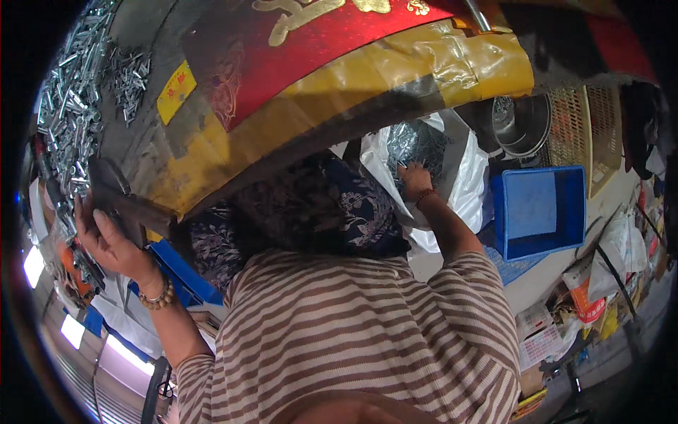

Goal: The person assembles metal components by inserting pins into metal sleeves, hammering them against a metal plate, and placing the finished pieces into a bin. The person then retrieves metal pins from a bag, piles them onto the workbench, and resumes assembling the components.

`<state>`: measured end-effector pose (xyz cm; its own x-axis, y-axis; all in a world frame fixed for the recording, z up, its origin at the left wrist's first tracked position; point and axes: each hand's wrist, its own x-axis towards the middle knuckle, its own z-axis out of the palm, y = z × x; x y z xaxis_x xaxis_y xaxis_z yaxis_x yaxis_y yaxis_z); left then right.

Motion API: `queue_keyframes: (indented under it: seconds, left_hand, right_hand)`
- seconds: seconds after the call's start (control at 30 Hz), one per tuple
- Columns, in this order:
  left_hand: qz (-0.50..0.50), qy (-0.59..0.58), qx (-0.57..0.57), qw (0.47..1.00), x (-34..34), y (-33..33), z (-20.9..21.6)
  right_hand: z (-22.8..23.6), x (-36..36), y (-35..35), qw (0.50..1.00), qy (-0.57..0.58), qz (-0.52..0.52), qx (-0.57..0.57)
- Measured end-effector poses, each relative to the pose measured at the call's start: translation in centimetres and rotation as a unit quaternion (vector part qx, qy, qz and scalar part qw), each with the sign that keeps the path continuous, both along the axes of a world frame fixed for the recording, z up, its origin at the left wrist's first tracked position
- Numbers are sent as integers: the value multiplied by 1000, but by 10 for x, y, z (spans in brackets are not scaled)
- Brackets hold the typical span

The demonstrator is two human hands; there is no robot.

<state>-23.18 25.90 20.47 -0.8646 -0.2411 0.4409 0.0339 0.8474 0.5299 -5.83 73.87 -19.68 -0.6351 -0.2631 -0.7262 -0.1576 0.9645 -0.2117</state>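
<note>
In the head view, your right hand (417, 180) reaches down into an open white plastic sack (470, 159), over a mass of small, thin, dark-grey metal pieces (434, 145). Your fingertips are lost among those pieces, so I cannot tell whether they are closed on any. A string of reddish beads (426, 196) circles that wrist. The sack stands to the right of your lap, just past the near edge of the worktable, and the metal pieces lie inside it.

Your left hand (109, 240) is raised at the left end of the table, its thumb and fingers apart. It is nearest to a long heap of shiny silver metal pieces (74, 99) running toward the far left; I cannot tell whether your fingertips touch it. A smaller pile of short silver pieces (131, 81) lies just right of that heap.

Farther right on the table is a red sheet with gold markings (282, 67), with a small yellow printed card (176, 92) beside it. Right of the sack are a round metal bucket (531, 131), a deep blue rectangular plastic bin (537, 205) and a cream perforated plastic basket (602, 141).
</note>
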Motion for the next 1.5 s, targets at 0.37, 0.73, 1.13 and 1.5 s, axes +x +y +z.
queue_keyframes:
  seconds: [0.37, 0.73, 1.13, 1.5]
  left_hand:
    - [-6, 13, -8, 1000, -1, 3, 0]
    - [-8, 9, -40, 999, -2, -2, 0]
    - [-7, 21, 14, 1000, -2, -4, -5]
    - [-22, 43, 35, 998, -4, 5, -8]
  right_hand:
    - [-25, -2, 8, 996, -27, -80, -12]
    - [15, -12, 9, 985, 65, -144, -62]
    - [27, -48, 24, 925, 144, -350, -48]
    - [66, -78, -11, 901, 194, -387, -37]
